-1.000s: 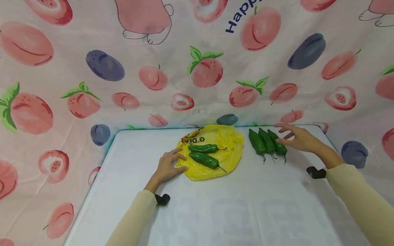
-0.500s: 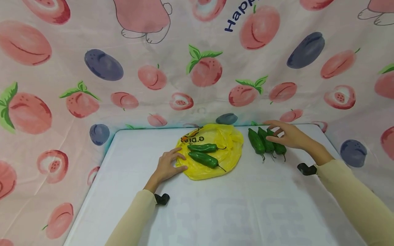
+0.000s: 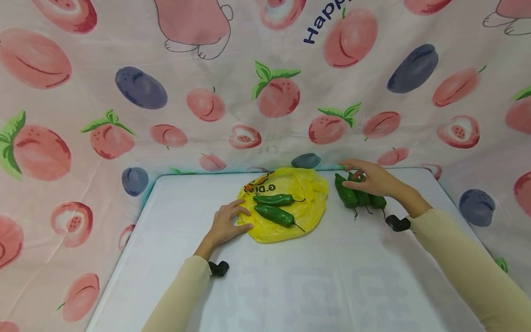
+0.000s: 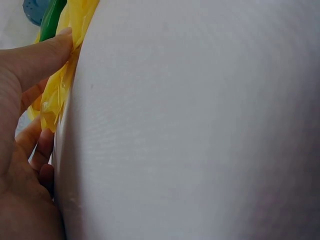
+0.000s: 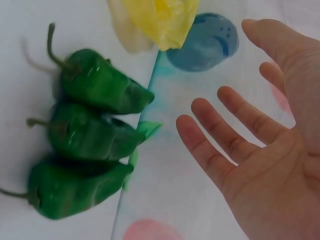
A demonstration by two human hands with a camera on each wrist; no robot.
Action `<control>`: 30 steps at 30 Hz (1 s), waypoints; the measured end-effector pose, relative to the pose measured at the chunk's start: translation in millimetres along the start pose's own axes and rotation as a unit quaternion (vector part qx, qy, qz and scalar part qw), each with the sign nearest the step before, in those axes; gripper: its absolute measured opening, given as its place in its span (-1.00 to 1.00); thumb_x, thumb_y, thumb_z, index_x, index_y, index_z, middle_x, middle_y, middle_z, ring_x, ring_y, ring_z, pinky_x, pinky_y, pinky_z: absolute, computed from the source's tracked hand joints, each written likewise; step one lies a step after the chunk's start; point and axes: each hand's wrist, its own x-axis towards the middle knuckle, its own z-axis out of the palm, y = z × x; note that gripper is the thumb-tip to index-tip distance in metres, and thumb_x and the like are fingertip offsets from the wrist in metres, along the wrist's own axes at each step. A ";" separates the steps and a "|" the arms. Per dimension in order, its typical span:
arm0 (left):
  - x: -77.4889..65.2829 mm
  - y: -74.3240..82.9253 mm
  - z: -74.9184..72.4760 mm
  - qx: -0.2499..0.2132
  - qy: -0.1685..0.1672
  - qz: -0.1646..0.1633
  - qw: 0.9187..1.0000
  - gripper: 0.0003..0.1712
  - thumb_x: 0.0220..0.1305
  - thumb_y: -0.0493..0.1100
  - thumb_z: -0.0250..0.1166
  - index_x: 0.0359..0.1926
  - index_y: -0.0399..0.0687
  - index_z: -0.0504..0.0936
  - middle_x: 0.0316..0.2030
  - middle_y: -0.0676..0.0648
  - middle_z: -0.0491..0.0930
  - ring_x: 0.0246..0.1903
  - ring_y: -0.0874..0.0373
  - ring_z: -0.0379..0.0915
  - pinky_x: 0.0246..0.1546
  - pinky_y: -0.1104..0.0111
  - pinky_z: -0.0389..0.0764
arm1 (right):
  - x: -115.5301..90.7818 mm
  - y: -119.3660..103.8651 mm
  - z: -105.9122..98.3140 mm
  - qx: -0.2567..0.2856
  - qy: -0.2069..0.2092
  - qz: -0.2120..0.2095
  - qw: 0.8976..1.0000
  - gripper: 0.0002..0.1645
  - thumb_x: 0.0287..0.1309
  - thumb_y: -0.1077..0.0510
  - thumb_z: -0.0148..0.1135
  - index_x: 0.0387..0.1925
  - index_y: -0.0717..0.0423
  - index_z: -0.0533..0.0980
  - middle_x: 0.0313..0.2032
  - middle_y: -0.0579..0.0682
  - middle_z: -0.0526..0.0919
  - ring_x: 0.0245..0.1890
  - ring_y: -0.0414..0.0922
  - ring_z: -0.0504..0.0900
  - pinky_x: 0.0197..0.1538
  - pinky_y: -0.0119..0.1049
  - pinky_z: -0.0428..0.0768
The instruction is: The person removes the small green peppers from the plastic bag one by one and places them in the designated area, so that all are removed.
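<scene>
Two green peppers [image 3: 274, 215] lie on a flattened yellow plastic bag [image 3: 309, 221] on the white table. At the bag's left edge is my left hand [image 3: 226, 223], thumb and fingers spread apart and touching the plastic. The left wrist view shows the thumb against the yellow film, close to a green pepper [image 4: 50, 22]. Right of the bag, three more green peppers [image 5: 97, 132] lie side by side, stems toward me. Over them is my right hand [image 3: 371, 179], fingers extended and holding nothing. It partly hides these peppers in the head view; the right wrist view shows all three.
A fruit-printed cloth [image 3: 232, 74] hangs behind the white table [image 3: 298, 286], right along its back edge. Black wrist cameras [image 3: 398, 223] sit at both cuffs. Dark print and orange marks show on the bag's back left part.
My right hand has moved left across the three peppers, from their right side to above them. The left hand, the bag and the peppers have stayed in place.
</scene>
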 end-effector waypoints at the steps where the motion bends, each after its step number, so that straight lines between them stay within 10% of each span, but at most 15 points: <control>1: 0.1 -0.1 0.0 0.000 0.000 0.000 1.000 -0.63 0.16 0.07 0.55 -0.03 0.15 0.72 0.50 -0.05 0.31 0.35 -0.17 0.22 0.39 -0.17 0.08 | 1.8 -2.3 0.8 0.001 -0.001 -0.001 1.000 -0.26 0.31 0.07 0.41 0.46 0.00 0.35 0.19 0.20 0.58 0.02 0.21 0.65 -0.01 0.04 0.68; 30: -0.6 3.1 -1.5 0.006 -0.004 -0.007 1.000 -0.65 0.17 0.07 0.55 -0.03 0.18 0.72 0.50 -0.04 0.30 0.34 -0.16 0.23 0.39 -0.16 0.08 | 56.8 -51.3 36.9 0.042 -0.035 -0.060 0.997 -0.21 0.29 0.08 0.43 0.46 0.07 0.34 0.20 0.24 0.58 0.07 0.25 0.65 0.04 0.09 0.66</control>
